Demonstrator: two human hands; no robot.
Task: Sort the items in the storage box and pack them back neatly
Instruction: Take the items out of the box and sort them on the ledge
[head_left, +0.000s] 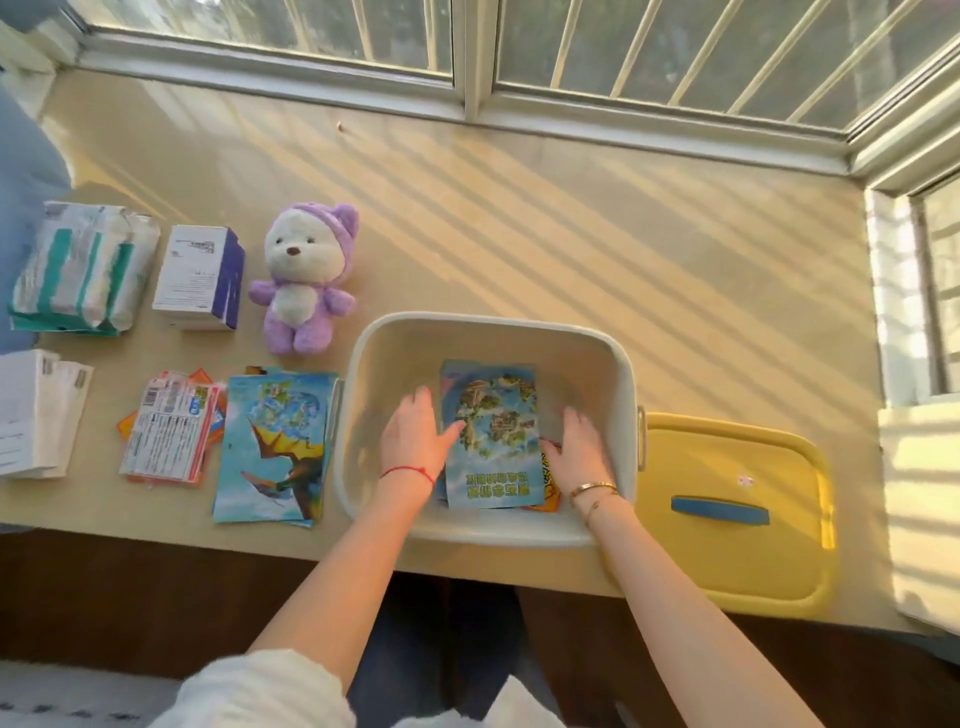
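Smooth off-white plastic box (491, 332), rounded at the corners, set at the near edge of a pale, glossy worktop (519, 208) striped with sunlight and shadow from the barred window (649, 47) behind. Inside the box, a thin glossy booklet (493, 426) with a blue illustrated cover, lying flat on the bottom over other papers, of which only an orange corner peeks out at its right. Left hand (415, 434) in the box at the booklet's left edge, fingers straight and relaxed, thumb touching the cover; right hand (576, 441) at its right edge, fingers loosely extended downward, fingertips hidden behind the booklet's side; hard to tell whether either presses or merely rests. Just right of the box, a yellow plastic lid (737, 561) with a blue handle, overhanging the worktop's edge. Just left of the box, a flat stack of blue picture booklets (275, 447); further left, a pile of printed packets (166, 431) and white envelopes (36, 410) cut off by the frame. Behind those, a soft purple-and-white plush bear (304, 280) sitting upright, a white and purple carton (200, 278), and a crinkly plastic pack (83, 265) with green stripes.
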